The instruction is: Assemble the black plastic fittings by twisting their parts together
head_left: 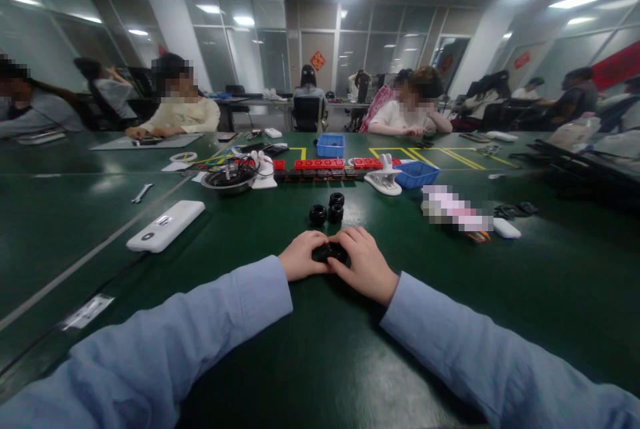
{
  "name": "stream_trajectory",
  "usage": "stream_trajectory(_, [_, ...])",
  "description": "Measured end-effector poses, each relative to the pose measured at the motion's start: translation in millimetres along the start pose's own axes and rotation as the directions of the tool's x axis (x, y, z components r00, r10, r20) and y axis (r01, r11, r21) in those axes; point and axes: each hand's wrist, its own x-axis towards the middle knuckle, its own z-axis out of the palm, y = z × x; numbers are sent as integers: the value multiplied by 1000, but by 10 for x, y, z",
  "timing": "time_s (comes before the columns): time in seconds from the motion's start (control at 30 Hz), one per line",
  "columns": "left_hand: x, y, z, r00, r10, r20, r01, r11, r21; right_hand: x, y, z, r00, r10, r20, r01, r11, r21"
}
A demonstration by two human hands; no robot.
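Note:
My left hand (303, 255) curls around glossy black round pieces (330, 252) low over the green table. From the other side, my right hand (364, 259) closes on the same black pieces, fingers arched over the top and thumb in front. The fingertips of both hands nearly meet there, and I cannot tell whether one piece or two lie between them. Just beyond my fingers stand three black wheel-like pieces, a left one (317, 215), a front right one (336, 214) and a rear one (337, 200).
Behind the wheels runs a row of red power sockets (319, 164) with a white clamp stand (384, 176) and a blue bin (417, 174). A metal bowl (227, 178) holds cables. At left lie a white power bank (166, 226) and a wrench (143, 193). People sit across the table.

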Motion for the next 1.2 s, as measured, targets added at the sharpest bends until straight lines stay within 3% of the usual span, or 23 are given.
stream_trajectory(0.4, [7, -48, 17, 1000, 30, -6, -31, 999, -43, -3, -4, -3, 996, -84, -19, 85, 994, 72])
stream_trajectory(0.63, [8, -38, 17, 1000, 26, -16, -27, 999, -28, -16, 12, 61, 995, -71, -64, 71, 997, -7])
stream_trajectory(1.2, [-2, 12, 4, 1000, 21, -6, -22, 999, -30, -17, 65, 152, 988, -109, -113, 111, 994, 12])
